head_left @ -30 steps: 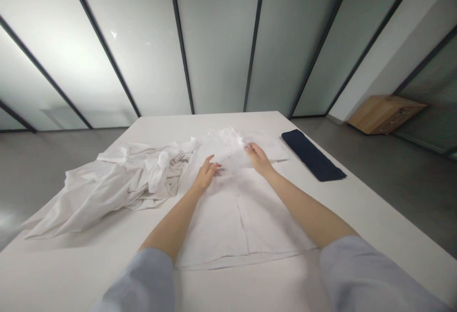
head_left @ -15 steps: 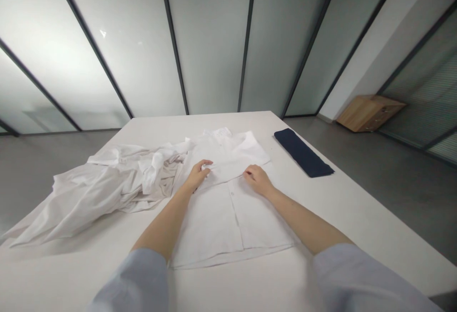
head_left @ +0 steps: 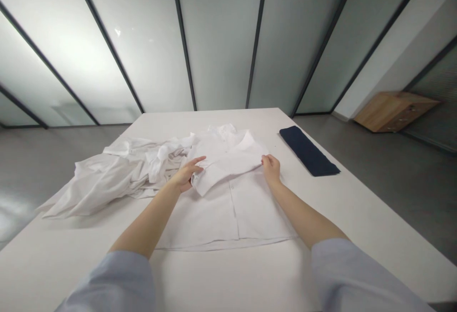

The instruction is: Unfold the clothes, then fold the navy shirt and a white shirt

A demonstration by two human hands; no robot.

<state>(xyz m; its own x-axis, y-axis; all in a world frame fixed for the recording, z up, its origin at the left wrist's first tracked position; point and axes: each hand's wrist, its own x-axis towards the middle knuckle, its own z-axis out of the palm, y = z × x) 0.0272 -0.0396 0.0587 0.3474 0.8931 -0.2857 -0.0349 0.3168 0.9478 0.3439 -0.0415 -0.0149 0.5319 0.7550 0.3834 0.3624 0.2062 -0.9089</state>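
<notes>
A white button-up shirt (head_left: 214,221) lies spread front up on the table, its collar toward the far side and its hem toward me. One sleeve (head_left: 228,162) is folded across the chest. At the sleeve's left end, my left hand (head_left: 185,175) holds the cuff low in the hand, while its thumb and index finger point out apart. My right hand (head_left: 271,167) is closed in a pinch on the sleeve's lower edge at the shirt's right side. Between both hands the sleeve edge is slightly raised off the shirt front.
A crumpled heap of white garments (head_left: 110,179) lies left of the shirt. To the right, a folded dark navy cloth (head_left: 309,152) rests near the edge of the white table (head_left: 228,278). Beyond are frosted glass panels (head_left: 221,41) and a wooden cabinet (head_left: 385,110) on the floor.
My hands have moved farther apart, left hand leftward and right hand rightward. The sleeve between them is drawn wider and its cuff end has lifted. The view has shifted slightly.
</notes>
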